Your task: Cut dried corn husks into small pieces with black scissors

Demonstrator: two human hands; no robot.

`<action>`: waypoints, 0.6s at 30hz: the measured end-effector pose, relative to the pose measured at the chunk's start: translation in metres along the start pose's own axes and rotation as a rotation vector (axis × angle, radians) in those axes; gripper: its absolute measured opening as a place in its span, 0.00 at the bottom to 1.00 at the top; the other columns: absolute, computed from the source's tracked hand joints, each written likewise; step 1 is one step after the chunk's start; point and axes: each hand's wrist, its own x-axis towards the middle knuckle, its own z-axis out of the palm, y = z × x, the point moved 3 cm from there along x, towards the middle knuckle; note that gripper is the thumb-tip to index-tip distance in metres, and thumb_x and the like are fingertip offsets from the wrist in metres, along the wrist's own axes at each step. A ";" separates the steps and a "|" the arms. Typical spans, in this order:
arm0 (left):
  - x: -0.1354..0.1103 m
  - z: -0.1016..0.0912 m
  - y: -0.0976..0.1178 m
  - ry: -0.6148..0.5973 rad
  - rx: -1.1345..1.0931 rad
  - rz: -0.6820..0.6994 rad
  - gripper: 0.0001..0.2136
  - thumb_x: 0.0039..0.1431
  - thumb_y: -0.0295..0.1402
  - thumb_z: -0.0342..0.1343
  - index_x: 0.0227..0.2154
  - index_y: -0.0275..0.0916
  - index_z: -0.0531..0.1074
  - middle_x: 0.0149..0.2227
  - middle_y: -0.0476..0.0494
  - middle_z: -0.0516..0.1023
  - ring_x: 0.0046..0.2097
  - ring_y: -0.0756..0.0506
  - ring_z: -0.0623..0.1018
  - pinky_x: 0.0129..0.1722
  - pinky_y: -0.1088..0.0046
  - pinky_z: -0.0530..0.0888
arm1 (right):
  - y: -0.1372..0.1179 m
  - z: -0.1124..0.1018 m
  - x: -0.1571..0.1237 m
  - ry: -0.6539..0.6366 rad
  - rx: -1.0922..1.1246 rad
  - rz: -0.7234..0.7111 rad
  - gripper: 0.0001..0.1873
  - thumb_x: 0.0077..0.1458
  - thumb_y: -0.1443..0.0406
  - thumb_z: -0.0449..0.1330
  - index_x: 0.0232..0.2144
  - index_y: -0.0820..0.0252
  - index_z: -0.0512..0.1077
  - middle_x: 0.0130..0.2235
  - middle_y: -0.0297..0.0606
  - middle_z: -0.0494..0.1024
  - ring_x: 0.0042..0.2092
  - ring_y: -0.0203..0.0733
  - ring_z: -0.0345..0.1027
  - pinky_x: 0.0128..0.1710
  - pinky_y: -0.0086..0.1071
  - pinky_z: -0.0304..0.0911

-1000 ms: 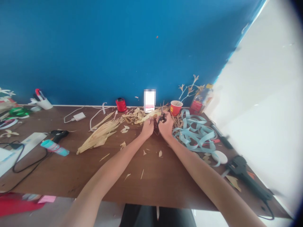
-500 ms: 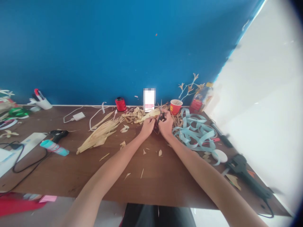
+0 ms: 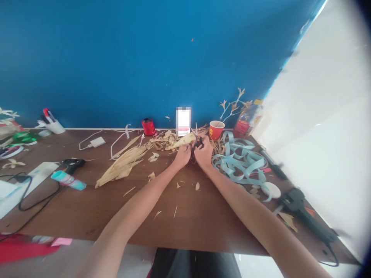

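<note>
My right hand is wrapped round the dark handles of a pair of scissors, whose parted blades point up and away. Close against it, my left hand is closed in a pinch near the handles. What its fingers grip is too small to make out. Just beyond both hands lies a pale dried husk on a heap of dry scraps. A larger bundle of dried husks rests on the table to the left. Small cut petal-like pieces lie on the near side of my hands.
Right of my hands are a red paper cup, tangled light-blue ribbon and a glue gun. A lit phone leans against the blue wall. Leftward are a red container, a white charger and a blue roll.
The scissors' blades show wider apart and more clearly above my right hand. My hands stay together in almost the same place; the whole view has shifted slightly.
</note>
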 end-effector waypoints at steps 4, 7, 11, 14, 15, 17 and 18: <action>0.000 -0.001 0.001 0.013 0.028 0.068 0.17 0.65 0.39 0.42 0.22 0.38 0.64 0.18 0.48 0.67 0.22 0.50 0.67 0.26 0.72 0.64 | -0.001 0.001 0.000 -0.014 0.021 -0.007 0.20 0.48 0.66 0.56 0.46 0.57 0.69 0.34 0.36 0.77 0.33 0.43 0.71 0.39 0.37 0.67; 0.000 0.000 0.002 0.006 -0.004 0.060 0.17 0.65 0.42 0.43 0.24 0.38 0.65 0.19 0.49 0.68 0.22 0.50 0.67 0.26 0.73 0.65 | -0.002 0.000 0.000 0.006 0.027 -0.003 0.20 0.48 0.66 0.56 0.45 0.57 0.69 0.35 0.36 0.77 0.34 0.42 0.72 0.40 0.37 0.67; 0.000 0.001 0.001 0.008 -0.066 -0.030 0.16 0.64 0.43 0.45 0.27 0.38 0.67 0.20 0.48 0.69 0.22 0.49 0.69 0.24 0.72 0.67 | -0.003 -0.001 0.000 0.026 0.033 0.004 0.19 0.47 0.66 0.56 0.44 0.57 0.70 0.35 0.36 0.78 0.34 0.42 0.72 0.39 0.36 0.67; 0.000 0.001 -0.001 0.030 -0.114 -0.042 0.15 0.64 0.42 0.45 0.28 0.38 0.67 0.20 0.48 0.69 0.21 0.49 0.69 0.24 0.72 0.67 | -0.004 -0.001 0.000 0.007 0.023 0.014 0.19 0.46 0.67 0.56 0.43 0.57 0.70 0.33 0.34 0.78 0.31 0.41 0.70 0.37 0.34 0.66; 0.000 0.001 -0.001 0.028 -0.120 -0.038 0.14 0.63 0.41 0.46 0.27 0.38 0.66 0.19 0.48 0.68 0.21 0.49 0.69 0.23 0.72 0.67 | -0.004 -0.001 0.000 0.005 0.020 0.015 0.18 0.46 0.67 0.56 0.43 0.57 0.70 0.33 0.34 0.77 0.31 0.40 0.70 0.36 0.34 0.66; 0.000 0.002 -0.002 0.009 -0.115 -0.041 0.16 0.64 0.41 0.46 0.24 0.38 0.66 0.18 0.48 0.68 0.21 0.49 0.69 0.23 0.72 0.66 | -0.004 -0.001 0.000 0.011 0.018 0.013 0.18 0.47 0.67 0.56 0.43 0.56 0.70 0.33 0.33 0.77 0.31 0.40 0.70 0.36 0.34 0.66; 0.000 0.002 -0.003 -0.001 -0.110 -0.041 0.16 0.64 0.41 0.45 0.24 0.38 0.66 0.18 0.48 0.68 0.21 0.49 0.69 0.23 0.72 0.66 | -0.004 -0.001 0.000 0.016 0.018 0.011 0.18 0.47 0.67 0.56 0.43 0.56 0.70 0.33 0.34 0.77 0.31 0.41 0.70 0.37 0.34 0.66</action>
